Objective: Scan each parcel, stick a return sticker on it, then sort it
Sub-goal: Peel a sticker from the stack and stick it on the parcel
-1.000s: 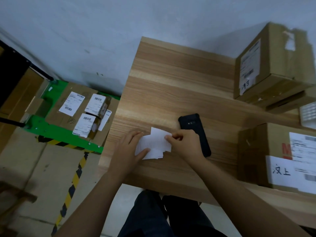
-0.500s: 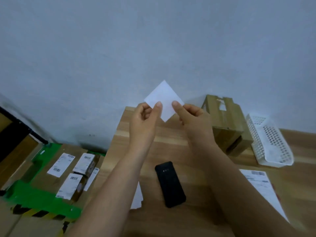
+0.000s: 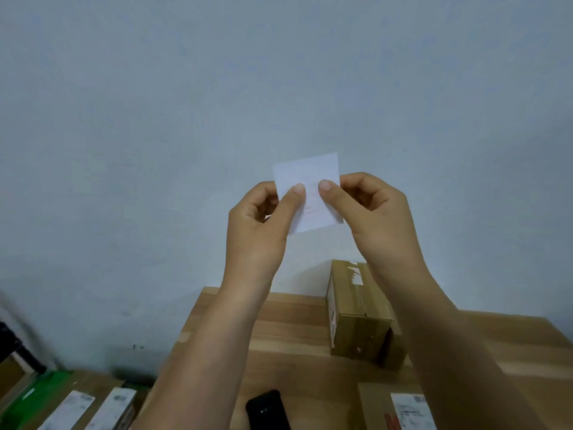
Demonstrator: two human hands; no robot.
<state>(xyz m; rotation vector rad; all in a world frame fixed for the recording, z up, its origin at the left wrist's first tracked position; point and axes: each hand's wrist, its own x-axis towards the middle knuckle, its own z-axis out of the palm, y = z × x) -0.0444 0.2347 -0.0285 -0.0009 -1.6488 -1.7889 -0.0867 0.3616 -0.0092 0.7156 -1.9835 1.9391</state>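
I hold a small white sticker sheet [image 3: 310, 178] up in front of the pale wall, faint red print showing through it. My left hand [image 3: 260, 225] pinches its left edge with thumb on top. My right hand [image 3: 372, 212] pinches its right edge the same way. Below on the wooden table [image 3: 294, 346] a brown cardboard parcel [image 3: 356, 318] stands by the wall. Another parcel with a white shipping label [image 3: 409, 408] shows at the bottom right, partly behind my right forearm. A black handheld scanner [image 3: 268, 411] lies on the table at the bottom edge.
Left of the table, low down, labelled cardboard parcels [image 3: 93, 408] lie on a green cart [image 3: 21, 395]. A dark frame [image 3: 12, 346] stands at the far left. The wall fills the upper view.
Both hands lifted the sticker sheet from the stack on the table up to the wall height and turned it from a diamond tilt to nearly square. My view tilted upward.
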